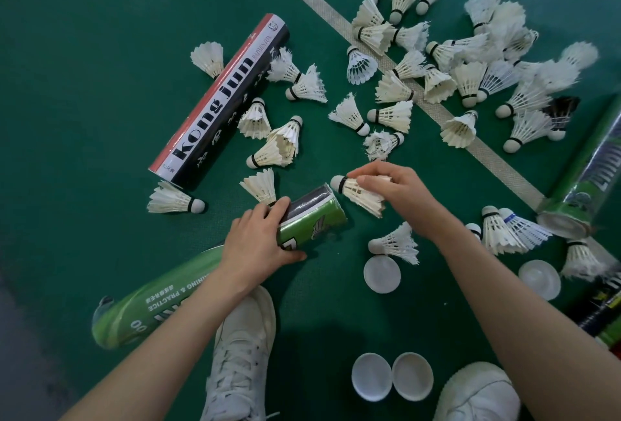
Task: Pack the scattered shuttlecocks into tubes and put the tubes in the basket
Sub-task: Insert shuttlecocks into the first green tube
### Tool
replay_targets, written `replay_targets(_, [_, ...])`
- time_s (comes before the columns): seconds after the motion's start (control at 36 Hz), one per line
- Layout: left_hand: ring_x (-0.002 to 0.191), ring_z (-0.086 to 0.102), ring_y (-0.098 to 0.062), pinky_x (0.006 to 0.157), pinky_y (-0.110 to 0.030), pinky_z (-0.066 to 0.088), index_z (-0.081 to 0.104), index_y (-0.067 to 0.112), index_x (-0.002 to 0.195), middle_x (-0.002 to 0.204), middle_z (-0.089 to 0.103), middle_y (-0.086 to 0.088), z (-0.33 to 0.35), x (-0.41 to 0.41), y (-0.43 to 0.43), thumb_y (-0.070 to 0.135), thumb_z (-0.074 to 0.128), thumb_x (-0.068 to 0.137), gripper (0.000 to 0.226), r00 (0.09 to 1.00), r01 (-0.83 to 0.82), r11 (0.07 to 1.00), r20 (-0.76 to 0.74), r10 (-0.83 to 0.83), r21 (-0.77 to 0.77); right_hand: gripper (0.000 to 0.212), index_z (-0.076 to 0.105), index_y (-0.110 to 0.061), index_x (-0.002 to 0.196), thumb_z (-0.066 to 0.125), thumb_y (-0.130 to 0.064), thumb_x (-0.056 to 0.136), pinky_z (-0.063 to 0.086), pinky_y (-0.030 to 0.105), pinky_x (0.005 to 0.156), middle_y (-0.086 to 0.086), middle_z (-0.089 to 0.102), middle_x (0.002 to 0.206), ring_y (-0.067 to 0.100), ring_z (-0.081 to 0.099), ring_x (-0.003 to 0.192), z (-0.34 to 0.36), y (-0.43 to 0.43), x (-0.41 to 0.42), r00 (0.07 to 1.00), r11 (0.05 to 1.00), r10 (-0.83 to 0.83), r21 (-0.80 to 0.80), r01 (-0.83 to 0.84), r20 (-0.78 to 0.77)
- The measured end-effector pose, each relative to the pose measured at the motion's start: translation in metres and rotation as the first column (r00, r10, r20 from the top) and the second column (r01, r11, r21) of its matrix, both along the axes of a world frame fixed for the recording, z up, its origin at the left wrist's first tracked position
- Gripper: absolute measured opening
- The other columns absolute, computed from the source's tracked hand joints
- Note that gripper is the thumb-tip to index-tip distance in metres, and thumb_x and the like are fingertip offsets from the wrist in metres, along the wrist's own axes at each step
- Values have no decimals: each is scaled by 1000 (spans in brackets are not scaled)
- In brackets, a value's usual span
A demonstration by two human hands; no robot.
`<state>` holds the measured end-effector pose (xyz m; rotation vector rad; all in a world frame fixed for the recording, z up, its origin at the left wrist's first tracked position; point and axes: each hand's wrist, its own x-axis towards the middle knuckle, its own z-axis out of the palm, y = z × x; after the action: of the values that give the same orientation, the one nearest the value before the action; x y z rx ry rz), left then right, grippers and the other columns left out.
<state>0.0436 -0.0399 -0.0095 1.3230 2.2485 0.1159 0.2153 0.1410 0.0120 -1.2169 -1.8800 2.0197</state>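
On the green court floor, the left hand grips a green tube near its open end, while the right hand pinches a shuttlecock just beside that mouth, cork first.

Black-and-red tube: "Kong jun", "BADMINTON". Green tube, just below the black-and-red tube: "& PRACTICE", upside down. Other print on both tubes is illegible.

One head-worn wide-angle view looks steeply down, close above the left hand and right hand, green court floor spreading beyond them
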Motion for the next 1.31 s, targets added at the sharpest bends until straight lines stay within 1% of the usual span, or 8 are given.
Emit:
replay_targets(0.08, [111,46,-21,90,-34,35,29,32,143,120,49,4,1,1,0,64,74,62,98,999,10,999,31,-11,42,18,73,-18,94,56,-17,93,44,32,69,16,69,89,23,55,75,3,3,0,998,998,58,-19,-58,6])
replay_targets(0.31, [111,46,-19,91,-33,35,31,32,142,120,49,5,4,-3,-1,64,75,62,97,997,47,997,52,-50,61,17,66,-24,99,52,-33,95,43,22,59,3,65,89,13,53,66,1,7,-3,962,971,237,-25,-236,137])
replay_targets(0.47, [107,46,-17,88,-31,35,28,34,143,115,47,7,7,-9,-5,65,73,63,97,995,68,997,68,-70,21,32,58,-13,104,40,-39,100,45,48,97,5,66,101,25,59,103,-14,-7,-33,933,948,-313,1,318,177])
replay_targets(0.58, [106,46,-16,88,-31,34,28,34,143,114,47,8,11,-18,-9,65,74,62,98,996,62,998,70,-64,27,35,64,-16,96,38,-40,100,44,47,100,-1,72,94,19,62,102,-16,-11,-42,910,922,-363,-60,382,200])
replay_targets(0.81, [106,46,-16,88,-30,34,32,34,143,120,49,8,14,-26,-9,64,75,61,97,993,115,990,30,-117,76,59,49,-43,132,16,-69,91,18,53,115,-22,49,138,14,32,138,-12,-34,-68,993,977,-23,-208,47,118])
replay_targets(1.0, [107,48,-18,87,-31,37,30,34,144,116,50,5,9,-37,-21,66,74,61,99,1000,-9,1000,-16,9,28,62,42,-33,140,17,-65,94,23,32,100,-11,43,144,4,34,122,-24,-56,-106,991,987,-9,-161,30,131])
replay_targets(1.14, [101,48,-16,81,-31,43,29,32,142,113,49,5,13,-61,-30,65,74,62,97,971,-239,969,26,238,61,38,50,-18,130,43,-38,99,37,28,96,-1,51,133,9,48,112,-34,-44,-116,971,989,23,139,-57,237])
replay_targets(1.31, [106,51,-22,81,-35,49,29,29,143,117,53,1,16,-87,-38,63,71,67,93,937,-339,940,-75,341,35,54,33,-27,145,52,-19,95,17,43,115,-1,24,154,20,10,143,-45,-42,-128,840,727,389,433,-532,378])
